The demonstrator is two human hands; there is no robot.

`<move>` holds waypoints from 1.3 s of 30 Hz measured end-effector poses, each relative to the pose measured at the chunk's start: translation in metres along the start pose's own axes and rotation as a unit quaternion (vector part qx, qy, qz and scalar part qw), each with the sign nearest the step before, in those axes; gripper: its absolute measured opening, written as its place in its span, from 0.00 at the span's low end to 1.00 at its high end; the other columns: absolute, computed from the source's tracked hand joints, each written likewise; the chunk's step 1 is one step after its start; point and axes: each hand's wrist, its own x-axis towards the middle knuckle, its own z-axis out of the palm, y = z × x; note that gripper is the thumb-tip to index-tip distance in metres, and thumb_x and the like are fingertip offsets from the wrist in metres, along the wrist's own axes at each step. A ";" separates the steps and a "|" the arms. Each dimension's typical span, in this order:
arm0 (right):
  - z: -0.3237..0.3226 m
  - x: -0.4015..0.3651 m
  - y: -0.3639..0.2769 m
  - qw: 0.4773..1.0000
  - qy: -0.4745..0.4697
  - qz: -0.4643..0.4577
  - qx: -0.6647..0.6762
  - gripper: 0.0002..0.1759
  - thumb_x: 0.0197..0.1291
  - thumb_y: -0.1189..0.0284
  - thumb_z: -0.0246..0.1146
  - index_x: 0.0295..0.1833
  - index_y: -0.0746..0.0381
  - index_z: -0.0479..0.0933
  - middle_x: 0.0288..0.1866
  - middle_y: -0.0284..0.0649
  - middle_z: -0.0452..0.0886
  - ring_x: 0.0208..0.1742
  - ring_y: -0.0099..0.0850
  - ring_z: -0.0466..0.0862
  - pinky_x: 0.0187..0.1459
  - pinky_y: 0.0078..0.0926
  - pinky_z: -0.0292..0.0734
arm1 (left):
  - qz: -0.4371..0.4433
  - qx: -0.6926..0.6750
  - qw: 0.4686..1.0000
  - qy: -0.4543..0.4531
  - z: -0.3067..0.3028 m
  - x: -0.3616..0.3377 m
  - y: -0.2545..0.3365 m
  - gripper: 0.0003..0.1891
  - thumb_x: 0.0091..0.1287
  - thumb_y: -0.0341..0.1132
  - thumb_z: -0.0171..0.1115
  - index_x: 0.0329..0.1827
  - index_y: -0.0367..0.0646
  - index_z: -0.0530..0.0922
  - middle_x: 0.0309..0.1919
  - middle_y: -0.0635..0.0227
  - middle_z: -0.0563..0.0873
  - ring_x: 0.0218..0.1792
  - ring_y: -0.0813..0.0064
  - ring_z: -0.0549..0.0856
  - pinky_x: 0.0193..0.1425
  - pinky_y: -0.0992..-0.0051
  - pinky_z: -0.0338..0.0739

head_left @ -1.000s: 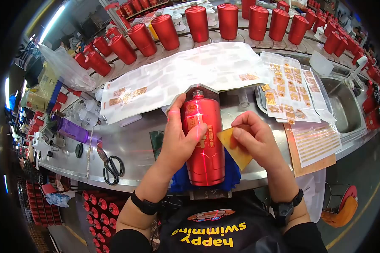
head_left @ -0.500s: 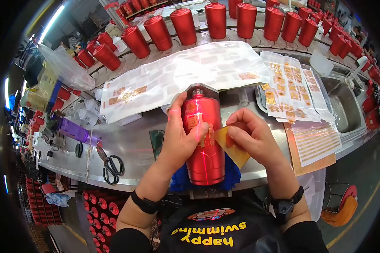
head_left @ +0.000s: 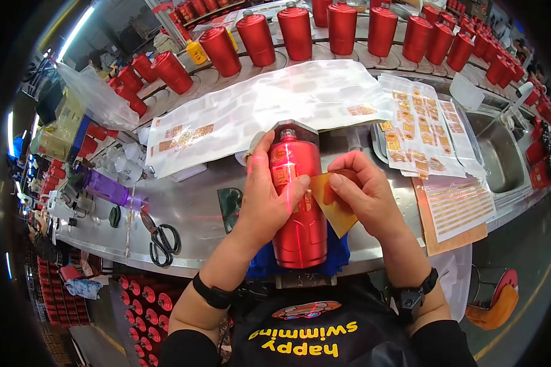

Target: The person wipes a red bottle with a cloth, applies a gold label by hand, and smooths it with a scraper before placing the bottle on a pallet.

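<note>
A red bottle (head_left: 300, 238) with a bare threaded neck lies with its neck away from me, on a blue cloth (head_left: 338, 248). Gold decals (head_left: 283, 174) are on its face. My left hand (head_left: 264, 196) wraps its left side, thumb pressed on the front by the decals. Between the thumb and fingers of my right hand (head_left: 366, 192) is a thin yellow scraper (head_left: 341, 217), its left edge against the bottle's right side near my left thumb. The scraper and thumb hide part of the lower decal.
Behind the bottle lies a long white decal sheet (head_left: 239, 113); more gold decal sheets (head_left: 419, 131) lie by the sink (head_left: 502, 160). Black-handled scissors (head_left: 163, 244) and a purple bottle (head_left: 107, 188) are at left. Red bottles (head_left: 343, 30) stand on the curved conveyor (head_left: 275, 60).
The conveyor bottles have shifted right, and a yellow bottle has come into view at the back left. The yellow scraper has tilted and moved slightly, covering more of the lower decal.
</note>
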 end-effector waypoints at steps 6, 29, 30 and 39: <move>-0.003 -0.003 0.004 1.000 -0.004 0.006 0.000 0.08 0.73 0.68 0.60 0.51 0.58 0.71 0.32 0.31 0.82 0.28 0.13 0.74 0.29 0.12 0.65 | -0.014 -0.017 1.000 0.001 -0.002 -0.001 -0.002 0.42 0.62 0.33 0.69 0.75 0.29 0.55 0.68 0.45 0.65 0.68 0.56 0.70 0.73 0.64 0.65; -0.022 -0.030 0.001 0.995 0.007 0.083 0.046 0.10 0.69 0.72 0.62 0.51 0.62 0.72 0.39 0.33 0.80 0.37 0.17 0.80 0.39 0.16 0.75 | 0.233 0.229 0.945 0.009 -0.014 -0.038 0.018 0.48 0.58 0.51 0.73 0.76 0.33 0.60 0.65 0.48 0.74 0.71 0.47 0.65 0.77 0.48 0.50; -0.024 -0.030 0.002 0.994 0.012 0.094 0.050 0.09 0.69 0.73 0.61 0.51 0.63 0.72 0.40 0.34 0.81 0.38 0.17 0.81 0.41 0.17 0.76 | 0.240 0.274 0.931 -0.025 -0.017 -0.038 0.022 0.47 0.59 0.54 0.71 0.75 0.34 0.63 0.63 0.51 0.76 0.71 0.48 0.65 0.78 0.47 0.48; -0.004 -0.017 -0.014 0.975 0.041 -0.096 -0.197 0.11 0.61 0.76 0.66 0.48 0.63 0.74 0.38 0.37 0.81 0.37 0.24 0.81 0.38 0.23 0.75 | 0.222 0.297 0.920 -0.125 -0.028 -0.074 0.024 0.47 0.53 0.57 0.73 0.73 0.41 0.67 0.67 0.58 0.76 0.71 0.50 0.65 0.79 0.41 0.40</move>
